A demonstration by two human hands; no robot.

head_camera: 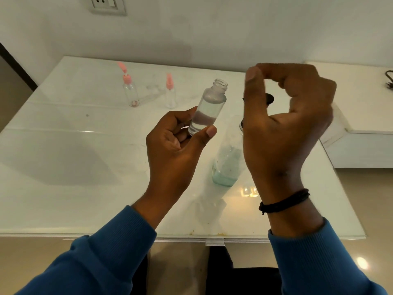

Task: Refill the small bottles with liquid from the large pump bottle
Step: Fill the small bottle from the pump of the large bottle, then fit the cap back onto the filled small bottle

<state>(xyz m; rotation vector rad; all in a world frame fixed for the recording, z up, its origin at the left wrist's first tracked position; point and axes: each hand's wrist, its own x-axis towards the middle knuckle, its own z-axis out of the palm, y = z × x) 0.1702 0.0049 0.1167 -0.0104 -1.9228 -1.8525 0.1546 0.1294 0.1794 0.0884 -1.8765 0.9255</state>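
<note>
Holding uncapped small bottle [207,108] tilted in left hand [178,143], part-filled; right hand [285,116] curling over large pump bottle [228,165] on desk [85,145], grip unclear. Next: aligning nozzle, pumping.

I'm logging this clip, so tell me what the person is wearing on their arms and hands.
Both arms wear blue ribbed-knit sleeves with snug cuffs. The right hand is bare, with a black braided cord band around its wrist. The left hand is bare: no gloves, rings or watch visible.
</note>
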